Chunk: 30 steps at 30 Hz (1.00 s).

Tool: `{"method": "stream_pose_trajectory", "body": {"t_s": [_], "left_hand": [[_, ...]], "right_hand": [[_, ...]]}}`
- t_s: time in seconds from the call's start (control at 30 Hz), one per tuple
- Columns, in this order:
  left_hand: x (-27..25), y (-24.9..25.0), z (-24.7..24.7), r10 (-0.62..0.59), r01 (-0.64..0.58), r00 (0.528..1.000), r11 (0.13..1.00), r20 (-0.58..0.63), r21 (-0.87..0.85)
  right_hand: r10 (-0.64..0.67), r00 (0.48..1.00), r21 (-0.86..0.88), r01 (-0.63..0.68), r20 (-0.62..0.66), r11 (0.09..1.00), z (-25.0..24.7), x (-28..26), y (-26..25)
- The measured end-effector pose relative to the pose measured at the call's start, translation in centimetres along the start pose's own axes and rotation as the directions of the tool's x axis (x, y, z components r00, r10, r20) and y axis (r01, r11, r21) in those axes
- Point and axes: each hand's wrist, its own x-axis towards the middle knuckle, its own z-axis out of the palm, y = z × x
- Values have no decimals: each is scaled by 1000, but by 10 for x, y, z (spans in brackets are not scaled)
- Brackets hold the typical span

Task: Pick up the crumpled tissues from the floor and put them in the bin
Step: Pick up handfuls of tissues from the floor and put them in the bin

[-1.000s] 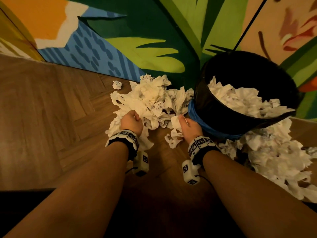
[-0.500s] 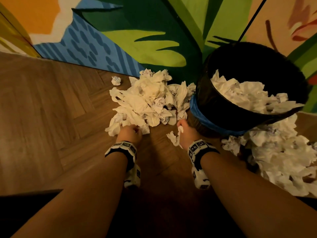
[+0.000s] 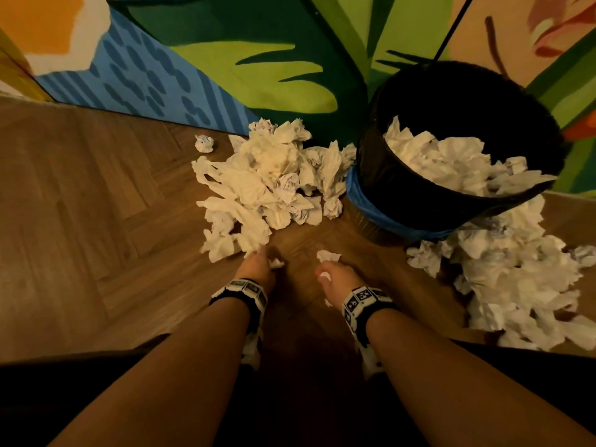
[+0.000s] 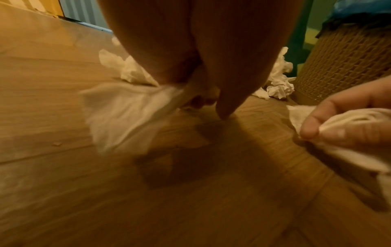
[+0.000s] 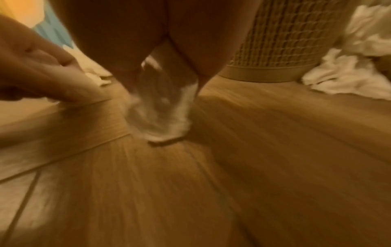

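A big heap of crumpled white tissues [image 3: 267,185] lies on the wooden floor left of the bin [image 3: 419,201], a woven basket with a black liner and a blue band. More tissues [image 3: 451,166] fill the bin. My left hand [image 3: 258,266] grips a tissue [image 4: 127,113] at the heap's near edge. My right hand [image 3: 335,279] holds another tissue [image 5: 160,110] just above the floor, in front of the bin; a bit of it [image 3: 327,255] pokes out past the fingers.
A second heap of tissues [image 3: 516,279] spreads over the floor right of the bin. One small ball [image 3: 204,143] lies alone by the painted wall [image 3: 258,59]. Bare floor [image 3: 80,221] stretches to the left.
Both hands have drawn back toward me from the heap, each with a tissue in it. The view has tilted slightly down.
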Motion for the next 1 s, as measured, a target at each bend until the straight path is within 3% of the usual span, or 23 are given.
{"method": "stream_pose_trajectory", "body": {"t_s": [0.17, 0.27, 0.4, 0.6, 0.77, 0.9, 1.0], "left_hand": [[-12, 11, -7, 54, -55, 998, 998, -44, -21], [-17, 23, -21, 94, -96, 994, 995, -61, -38], [-24, 38, -42, 177, -200, 962, 975, -207, -93], [-38, 57, -82, 144, -235, 929, 940, -340, -246], [-46, 68, -107, 37, -214, 925, 874, -379, -436], [-50, 75, -119, 65, -279, 886, 866, -459, -415], [-53, 88, -122, 87, -327, 882, 820, -462, -470]], "right_hand": [[129, 989, 121, -120, -68, 985, -16, -15, 20], [128, 988, 46, -124, -87, 991, -25, -22, 25], [119, 984, 85, -108, -130, 991, -38, -25, 17], [30, 982, 271, 22, -187, 962, -76, -28, -13], [-21, 940, 366, 153, -341, 918, -95, -32, -34], [-65, 925, 405, 226, -375, 886, -99, -35, -38], [-100, 921, 419, 266, -378, 868, -100, -38, -43]]}}
